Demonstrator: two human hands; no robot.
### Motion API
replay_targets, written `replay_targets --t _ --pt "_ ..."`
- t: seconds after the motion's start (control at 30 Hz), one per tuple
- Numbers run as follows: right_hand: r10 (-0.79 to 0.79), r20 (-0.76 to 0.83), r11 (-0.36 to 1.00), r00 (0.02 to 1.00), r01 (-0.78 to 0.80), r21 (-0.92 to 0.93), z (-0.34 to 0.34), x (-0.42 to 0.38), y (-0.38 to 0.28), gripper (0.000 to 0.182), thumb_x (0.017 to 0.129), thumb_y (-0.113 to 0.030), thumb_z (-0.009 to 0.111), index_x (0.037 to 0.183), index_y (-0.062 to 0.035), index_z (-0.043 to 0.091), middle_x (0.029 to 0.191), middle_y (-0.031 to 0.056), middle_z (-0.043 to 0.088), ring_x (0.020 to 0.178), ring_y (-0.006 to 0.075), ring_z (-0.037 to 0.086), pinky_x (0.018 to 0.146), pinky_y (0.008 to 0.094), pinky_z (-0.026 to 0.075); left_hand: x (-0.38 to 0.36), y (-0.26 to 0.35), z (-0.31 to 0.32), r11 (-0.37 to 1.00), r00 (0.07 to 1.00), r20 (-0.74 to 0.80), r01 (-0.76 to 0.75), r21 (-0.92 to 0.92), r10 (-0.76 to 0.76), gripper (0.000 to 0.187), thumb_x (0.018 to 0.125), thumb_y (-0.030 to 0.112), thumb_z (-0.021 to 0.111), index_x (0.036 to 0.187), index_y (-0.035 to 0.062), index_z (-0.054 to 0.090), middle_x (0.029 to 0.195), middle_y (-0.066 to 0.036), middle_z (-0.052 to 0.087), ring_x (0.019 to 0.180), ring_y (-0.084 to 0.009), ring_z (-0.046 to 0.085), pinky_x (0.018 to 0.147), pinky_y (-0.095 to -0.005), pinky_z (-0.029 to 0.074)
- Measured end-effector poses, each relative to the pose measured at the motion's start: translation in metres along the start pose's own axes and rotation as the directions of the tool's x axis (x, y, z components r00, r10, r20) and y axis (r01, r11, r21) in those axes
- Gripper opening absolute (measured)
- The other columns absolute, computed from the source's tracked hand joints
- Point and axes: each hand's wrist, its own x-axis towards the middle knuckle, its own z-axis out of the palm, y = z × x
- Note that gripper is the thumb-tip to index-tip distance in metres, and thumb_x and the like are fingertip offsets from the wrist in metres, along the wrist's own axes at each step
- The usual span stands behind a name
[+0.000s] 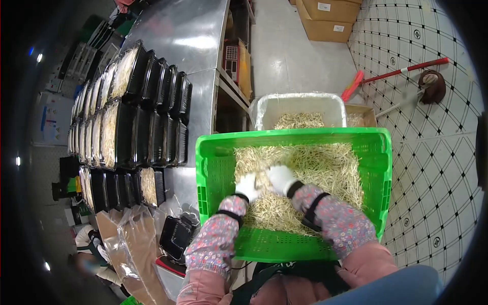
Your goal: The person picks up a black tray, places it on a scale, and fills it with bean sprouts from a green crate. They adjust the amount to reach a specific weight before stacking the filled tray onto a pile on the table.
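A green plastic crate (pixel 292 136) with perforated walls stands in front of me, holding a thick layer of pale, thin, straw-like strands (pixel 325 178). Both hands wear white gloves and reach into its left half. My left hand (pixel 247 187) is closed at the strands, fingertips partly buried. My right hand (pixel 281 179) is beside it, a little farther from me, also closed at the strands. Between the two hands a pale clump is pinched, slightly blurred by motion. Dark straps circle both flowered sleeves.
Black plastic trays (pixel 133 134) filled with similar strands stand stacked on a steel table (pixel 195 84) at left. Behind the crate is a white bin (pixel 262 112). An empty black tray (pixel 176 236) and cardboard (pixel 127 249) lie lower left. A red-handled broom (pixel 401 71) and cartons (pixel 328 20) are beyond.
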Motion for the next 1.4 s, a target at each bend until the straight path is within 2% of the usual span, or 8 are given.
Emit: replay_targets --t 0.2,0.33,0.47,0.53,0.8,1.0,1.13,1.4 --pt "-0.316 0.077 0.947 0.945 0.319 -0.027 -0.028 -0.103 -0.023 0.043 0.079 -0.036 0.068 0.109 -0.0061 0.059 0.098 0.0126 0.064 0.088 0.0273 0.064 0.078 0.0419 0.050 -0.088 0.023 -0.029 0.982 0.749 0.656 0.037 -0.185 0.095 0.089 0.078 0.037 0.072 0.150 0.0066 0.029 0.144 -0.024 0.043 0.130 -0.0357 0.046 0.111 -0.0354 0.034" --pt "-0.150 0.291 0.971 0.945 0.085 0.223 -0.069 -0.041 0.000 0.053 0.083 -0.043 0.063 0.121 -0.0060 0.059 0.094 0.0143 0.063 0.086 0.0309 0.062 0.079 0.0414 0.049 -0.036 0.022 -0.063 0.990 0.975 0.196 -0.085 -0.115 0.107 0.041 0.087 0.019 0.057 0.128 0.0178 0.061 0.105 -0.024 0.066 0.097 -0.0366 0.065 0.085 -0.0416 0.052" --pt "0.033 0.161 0.989 0.986 -0.056 0.139 -0.040 0.040 0.028 0.070 0.083 -0.052 0.059 0.133 -0.0037 0.051 0.134 0.0196 0.053 0.126 0.0368 0.048 0.104 0.0466 0.038 0.047 -0.001 -0.016 0.992 0.885 -0.450 -0.102 0.071 0.123 0.057 0.088 0.028 0.054 0.138 0.0029 0.046 0.132 -0.024 0.053 0.122 -0.0430 0.049 0.103 -0.0457 0.041" --pt "0.091 -0.142 0.992 0.986 -0.077 0.104 0.013 0.059 0.043 0.076 0.081 -0.058 0.058 0.133 -0.0029 0.050 0.139 0.0210 0.048 0.129 0.0375 0.044 0.106 0.0471 0.036 0.042 -0.014 0.010 0.996 0.950 -0.305 0.082 0.028 -0.070 0.062 0.091 0.039 0.052 0.139 0.0015 0.043 0.139 -0.026 0.046 0.125 -0.0424 0.046 0.106 -0.0471 0.037" --pt "-0.130 0.220 0.988 0.967 0.145 -0.051 -0.023 -0.086 -0.023 0.078 0.059 -0.062 0.078 0.107 -0.0017 0.061 0.106 0.0129 0.062 0.106 0.0309 0.055 0.090 0.0464 0.044 -0.088 0.041 -0.016 0.996 0.847 0.525 0.083 0.024 -0.083 0.129 0.063 0.065 0.077 0.152 0.0011 0.009 0.152 -0.031 0.017 0.142 -0.0462 0.018 0.113 -0.0523 0.026" --pt "-0.087 0.132 0.930 0.988 0.127 -0.344 -0.015 -0.106 -0.035 0.100 0.060 -0.041 0.084 0.138 0.0000 0.038 0.138 0.0213 0.044 0.124 0.0406 0.045 0.096 0.0516 0.041 -0.083 0.044 0.000 0.942 0.935 0.322 0.036 0.334 -0.150 0.139 0.056 0.058 0.084 0.153 0.0094 -0.002 0.157 -0.021 0.012 0.142 -0.0447 0.019 0.103 -0.0720 0.026" --pt "0.015 0.147 0.988 0.989 0.008 -0.153 -0.013 -0.062 -0.024 0.083 0.064 -0.025 0.079 0.136 -0.0044 0.043 0.125 0.0198 0.056 0.117 0.0420 0.052 0.084 0.0506 0.048 -0.057 0.036 0.001 0.977 0.930 0.306 0.170 0.126 -0.201 0.139 0.058 0.044 0.087 0.153 0.0106 -0.008 0.158 -0.020 0.006 0.137 -0.0455 0.029 0.104 -0.0529 0.042" --pt "0.108 0.164 0.987 0.980 -0.126 0.101 -0.031 -0.048 0.017 0.045 0.073 -0.017 0.060 0.118 -0.0119 0.063 0.095 0.0157 0.069 0.087 0.0340 0.067 0.074 0.0438 0.054 -0.065 0.039 -0.034 0.977 0.947 0.257 0.162 0.138 -0.193 0.049 0.071 0.017 0.071 0.116 0.0013 0.058 0.103 -0.025 0.066 0.092 -0.0385 0.066 0.079 -0.0438 0.054"
